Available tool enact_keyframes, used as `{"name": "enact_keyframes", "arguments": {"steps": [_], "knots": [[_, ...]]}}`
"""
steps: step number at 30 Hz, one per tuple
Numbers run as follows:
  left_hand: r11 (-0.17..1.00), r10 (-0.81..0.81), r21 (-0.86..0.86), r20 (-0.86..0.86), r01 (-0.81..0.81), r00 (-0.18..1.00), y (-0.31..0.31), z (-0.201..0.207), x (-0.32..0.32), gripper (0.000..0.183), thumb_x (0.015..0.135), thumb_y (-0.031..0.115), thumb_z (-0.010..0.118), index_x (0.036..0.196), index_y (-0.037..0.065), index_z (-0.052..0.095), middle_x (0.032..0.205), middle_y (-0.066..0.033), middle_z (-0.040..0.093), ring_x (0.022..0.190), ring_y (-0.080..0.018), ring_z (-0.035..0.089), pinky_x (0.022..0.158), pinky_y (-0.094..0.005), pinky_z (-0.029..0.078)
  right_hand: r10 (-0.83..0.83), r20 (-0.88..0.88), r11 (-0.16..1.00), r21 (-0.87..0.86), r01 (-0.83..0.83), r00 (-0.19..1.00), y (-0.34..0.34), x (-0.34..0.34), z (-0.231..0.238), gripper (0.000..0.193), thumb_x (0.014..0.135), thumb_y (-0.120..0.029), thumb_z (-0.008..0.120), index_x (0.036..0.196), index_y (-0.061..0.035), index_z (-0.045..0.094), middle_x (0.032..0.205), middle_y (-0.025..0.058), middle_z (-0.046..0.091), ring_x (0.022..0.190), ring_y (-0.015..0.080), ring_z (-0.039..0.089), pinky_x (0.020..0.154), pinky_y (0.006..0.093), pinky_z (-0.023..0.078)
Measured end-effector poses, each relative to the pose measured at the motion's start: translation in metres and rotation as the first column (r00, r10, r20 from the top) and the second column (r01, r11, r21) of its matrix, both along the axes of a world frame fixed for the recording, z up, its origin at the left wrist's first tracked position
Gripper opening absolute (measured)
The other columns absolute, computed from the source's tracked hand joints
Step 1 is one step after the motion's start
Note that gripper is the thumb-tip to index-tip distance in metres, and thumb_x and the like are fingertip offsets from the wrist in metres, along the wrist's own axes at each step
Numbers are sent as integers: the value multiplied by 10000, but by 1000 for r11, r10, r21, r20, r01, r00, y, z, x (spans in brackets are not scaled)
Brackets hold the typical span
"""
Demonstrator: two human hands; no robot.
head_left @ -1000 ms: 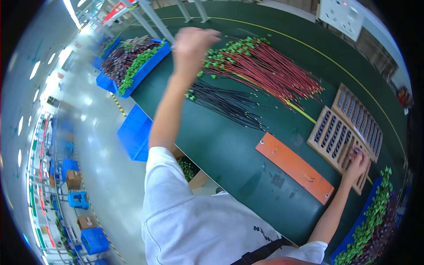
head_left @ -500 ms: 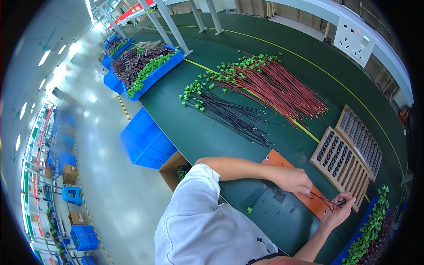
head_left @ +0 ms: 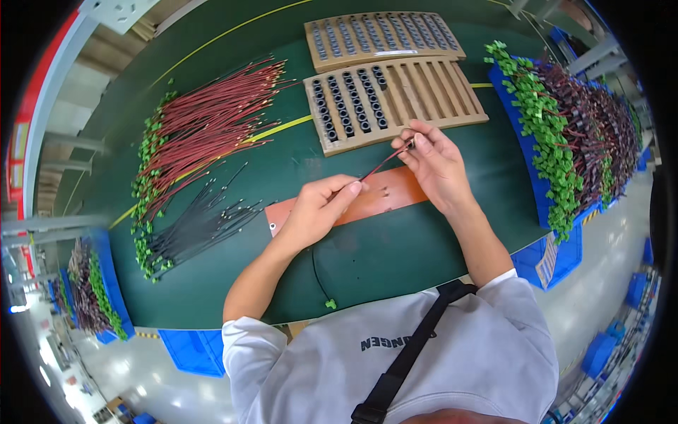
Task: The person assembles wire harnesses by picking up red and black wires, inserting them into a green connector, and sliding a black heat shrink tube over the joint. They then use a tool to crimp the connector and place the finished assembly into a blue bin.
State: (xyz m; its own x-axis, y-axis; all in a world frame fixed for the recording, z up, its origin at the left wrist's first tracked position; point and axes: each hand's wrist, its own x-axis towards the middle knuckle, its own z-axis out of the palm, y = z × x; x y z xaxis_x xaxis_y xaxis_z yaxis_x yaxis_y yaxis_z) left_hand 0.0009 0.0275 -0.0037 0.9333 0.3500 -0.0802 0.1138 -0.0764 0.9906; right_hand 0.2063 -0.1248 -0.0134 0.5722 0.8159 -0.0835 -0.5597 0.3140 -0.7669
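Note:
Over an orange board [head_left: 395, 196], my left hand [head_left: 319, 210] pinches a thin wire [head_left: 379, 166] that looks dark with red along it. The wire runs taut up to my right hand [head_left: 439, 164]. There, a small dark cylindrical part [head_left: 409, 143] sits between thumb and fingers at the wire's end, mostly covered by the fingertips. From below my left hand a black wire [head_left: 317, 272] trails down to a green connector [head_left: 330, 304] on the table. Whether it is the same wire as the pinched one is hidden by the hand.
Beyond my hands lies a slotted wooden tray [head_left: 417, 99], its left slots filled with dark round parts. A second filled tray [head_left: 385, 42] is behind it. Red wires [head_left: 212, 106] and black wires [head_left: 205, 222] with green connectors lie left. A blue bin [head_left: 526, 152] of wires stands right.
The view has swung round, so the trays now appear ahead and the wire bundles to the left. Both hands still hold the wire and the dark part, which has come nearer the trays.

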Motion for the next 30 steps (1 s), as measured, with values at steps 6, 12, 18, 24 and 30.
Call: {"name": "enact_keyframes", "arguments": {"steps": [6,12,18,24,30], "knots": [[1000,-7,22,-41,8,999,3,2,-4,271,1099,220,568,1146,3,723,660,88,467,561,-10,379,500,-214,281,-90,109,996,-3,91,990,0,-5,-3,242,1072,-168,599,1282,-55,560,1129,73,661,1048,191,652,873,325,530],[999,-24,40,-59,27,998,3,3,-5,272,1098,220,569,1155,0,718,663,84,475,563,-10,384,501,-215,283,-117,157,993,28,114,981,-1,-4,-2,211,1069,-172,610,1242,-55,582,1114,68,666,956,146,620,815,304,515],[998,-37,-55,-121,31,992,2,4,-5,290,1099,234,569,1155,-10,716,686,65,492,588,-20,420,513,-214,321,-92,246,995,53,82,965,2,-9,-3,213,1063,-166,620,1230,-37,586,1089,71,669,915,124,610,796,280,517],[998,-60,-38,-133,56,989,1,3,-3,301,1101,242,565,1155,-14,715,713,46,519,602,-29,447,520,-214,354,-70,357,998,22,66,931,0,-13,-7,229,1053,-141,625,1252,-33,592,1105,83,669,920,127,610,789,282,514],[998,-62,-15,-105,61,993,-1,3,-4,301,1103,236,557,1167,-12,716,720,38,533,601,-30,456,524,-209,357,29,571,998,-60,6,820,0,-25,0,386,1025,-73,639,1401,-25,565,1139,89,678,975,111,626,827,267,522]]}}
